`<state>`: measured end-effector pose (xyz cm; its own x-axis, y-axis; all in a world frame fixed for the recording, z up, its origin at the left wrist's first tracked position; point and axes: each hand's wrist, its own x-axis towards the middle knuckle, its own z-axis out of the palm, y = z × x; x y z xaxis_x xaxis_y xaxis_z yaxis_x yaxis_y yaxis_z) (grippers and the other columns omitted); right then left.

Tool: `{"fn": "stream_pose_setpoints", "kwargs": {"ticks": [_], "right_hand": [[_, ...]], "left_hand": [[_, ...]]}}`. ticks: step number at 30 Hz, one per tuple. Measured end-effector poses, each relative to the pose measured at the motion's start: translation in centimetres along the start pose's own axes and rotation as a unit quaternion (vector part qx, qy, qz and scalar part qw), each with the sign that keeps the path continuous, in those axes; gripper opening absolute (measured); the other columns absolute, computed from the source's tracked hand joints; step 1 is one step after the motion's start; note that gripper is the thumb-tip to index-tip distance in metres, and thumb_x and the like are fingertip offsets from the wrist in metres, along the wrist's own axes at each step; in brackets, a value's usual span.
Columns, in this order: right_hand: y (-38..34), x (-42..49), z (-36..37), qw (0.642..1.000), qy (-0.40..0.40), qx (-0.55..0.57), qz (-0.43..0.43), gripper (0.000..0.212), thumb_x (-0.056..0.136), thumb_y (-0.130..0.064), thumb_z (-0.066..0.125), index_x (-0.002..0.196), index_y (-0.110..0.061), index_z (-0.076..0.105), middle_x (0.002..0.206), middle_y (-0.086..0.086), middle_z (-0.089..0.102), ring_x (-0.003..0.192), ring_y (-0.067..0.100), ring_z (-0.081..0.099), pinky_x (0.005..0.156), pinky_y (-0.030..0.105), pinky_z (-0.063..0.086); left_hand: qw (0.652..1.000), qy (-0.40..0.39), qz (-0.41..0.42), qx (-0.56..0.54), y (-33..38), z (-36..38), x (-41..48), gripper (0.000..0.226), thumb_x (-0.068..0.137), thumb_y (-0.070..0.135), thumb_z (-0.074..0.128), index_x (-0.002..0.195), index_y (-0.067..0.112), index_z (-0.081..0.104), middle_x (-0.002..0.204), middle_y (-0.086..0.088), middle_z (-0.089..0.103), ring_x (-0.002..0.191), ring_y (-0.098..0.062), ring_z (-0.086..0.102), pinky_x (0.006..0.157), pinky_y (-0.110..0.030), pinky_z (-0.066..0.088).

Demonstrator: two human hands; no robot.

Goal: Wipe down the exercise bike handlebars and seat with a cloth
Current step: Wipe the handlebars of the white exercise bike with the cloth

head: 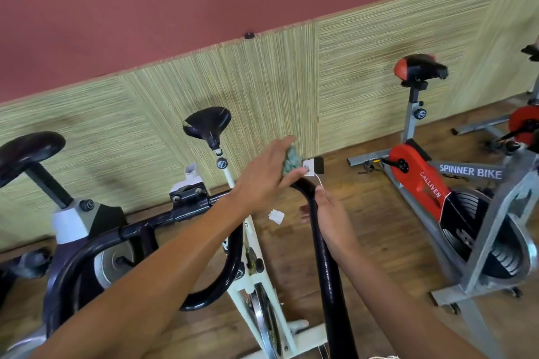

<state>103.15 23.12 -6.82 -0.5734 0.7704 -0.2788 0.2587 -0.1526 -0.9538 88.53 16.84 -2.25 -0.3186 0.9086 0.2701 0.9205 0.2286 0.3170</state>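
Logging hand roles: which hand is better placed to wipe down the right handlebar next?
Left. The left hand already holds the cloth at the handlebar top; the right hand only steadies the bar, without cloth.

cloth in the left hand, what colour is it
Greenish-teal cloth, seen in the head view.

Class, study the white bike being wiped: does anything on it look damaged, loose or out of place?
Yes. The black seat shows a pale torn patch at its left edge. A small white tag with a thin cord hangs off the handlebar tip, beside the cloth in the left hand.
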Motion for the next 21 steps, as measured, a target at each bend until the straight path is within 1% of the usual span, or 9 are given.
{"fn": "stream_pose_setpoints", "kwargs": {"ticks": [2,3,6,8,9,11,15,19,21], "right_hand": [[0.0,-0.5,-0.2,1.000,-0.005,0.016,0.003,0.039,0.109,-0.037,0.030,0.109,-0.018,0.064,0.088,0.014,0.073,0.070,0.021,0.067,0.074,0.040,0.053],[0.2,-0.7,-0.7,1.000,-0.014,0.003,0.002,0.039,0.108,-0.039,0.031,0.105,-0.018,0.065,0.088,0.012,0.072,0.072,0.023,0.067,0.071,0.038,0.052],[0.2,-0.7,-2.9,0.995,-0.086,-0.048,0.018,0.034,0.106,-0.044,0.036,0.095,-0.026,0.063,0.083,-0.001,0.067,0.075,0.015,0.064,0.072,0.030,0.048],[-0.4,-0.3,-3.8,0.990,-0.128,-0.044,0.045,0.028,0.105,-0.044,0.041,0.104,-0.026,0.062,0.089,-0.004,0.065,0.080,0.010,0.061,0.073,0.026,0.046],[-0.8,-0.5,-3.9,0.989,-0.130,-0.032,0.058,0.026,0.105,-0.043,0.043,0.109,-0.024,0.061,0.091,-0.004,0.064,0.079,0.009,0.061,0.070,0.024,0.045],[-1.2,-1.1,-3.6,0.990,-0.117,0.001,0.075,0.024,0.105,-0.040,0.044,0.104,-0.020,0.059,0.085,-0.002,0.063,0.072,0.009,0.059,0.063,0.021,0.045],[-0.8,-2.4,-2.6,0.992,-0.075,0.053,0.086,0.041,0.104,-0.045,0.042,0.084,-0.015,0.060,0.071,0.002,0.058,0.068,0.017,0.056,0.071,0.035,0.047],[0.1,-2.1,-2.1,0.990,-0.043,0.065,0.114,0.034,0.104,-0.044,0.043,0.100,-0.013,0.055,0.078,0.004,0.055,0.067,0.017,0.054,0.063,0.032,0.044],[1.3,-2.0,-2.4,0.985,-0.040,0.106,0.127,0.028,0.103,-0.038,0.048,0.115,-0.014,0.056,0.089,0.006,0.063,0.079,0.020,0.061,0.071,0.036,0.050]], "left_hand": [[0.990,-0.063,0.066,0.104,0.6,1.4,1.0,0.063,0.097,0.064,0.033,0.141,0.019,0.039,0.127,-0.003,0.056,0.105,-0.015,0.055,0.090,-0.032,0.047],[0.983,-0.086,0.083,0.142,0.3,1.7,1.4,0.063,0.097,0.066,0.027,0.136,0.019,0.044,0.122,-0.002,0.059,0.102,-0.016,0.056,0.087,-0.030,0.045],[0.984,-0.130,0.020,0.122,-1.5,1.6,2.4,0.065,0.093,0.071,0.018,0.120,0.024,0.053,0.108,0.002,0.063,0.092,-0.016,0.057,0.075,-0.031,0.043],[0.984,-0.138,-0.024,0.111,-1.8,1.9,2.8,0.057,0.094,0.071,0.019,0.104,0.027,0.053,0.094,0.004,0.063,0.085,-0.019,0.060,0.073,-0.035,0.046],[0.983,-0.134,-0.018,0.125,-1.5,2.2,3.0,0.056,0.095,0.070,0.017,0.101,0.027,0.053,0.090,0.005,0.062,0.083,-0.021,0.061,0.073,-0.037,0.047],[0.983,-0.093,0.024,0.156,-0.8,3.0,2.7,0.064,0.095,0.070,0.011,0.107,0.025,0.056,0.094,0.005,0.065,0.084,-0.020,0.062,0.074,-0.038,0.050],[0.980,-0.035,0.130,0.145,-0.8,3.7,1.0,0.071,0.098,0.066,0.008,0.123,0.021,0.057,0.112,0.004,0.066,0.094,-0.016,0.061,0.081,-0.037,0.051],[0.969,-0.038,0.220,0.111,0.2,3.8,1.2,0.060,0.101,0.059,0.018,0.122,0.020,0.059,0.113,0.003,0.066,0.097,-0.015,0.059,0.087,-0.036,0.049],[0.964,-0.041,0.252,0.070,1.6,4.8,0.6,0.056,0.101,0.056,0.023,0.120,0.019,0.061,0.112,0.001,0.067,0.101,-0.015,0.057,0.093,-0.033,0.044]]}}
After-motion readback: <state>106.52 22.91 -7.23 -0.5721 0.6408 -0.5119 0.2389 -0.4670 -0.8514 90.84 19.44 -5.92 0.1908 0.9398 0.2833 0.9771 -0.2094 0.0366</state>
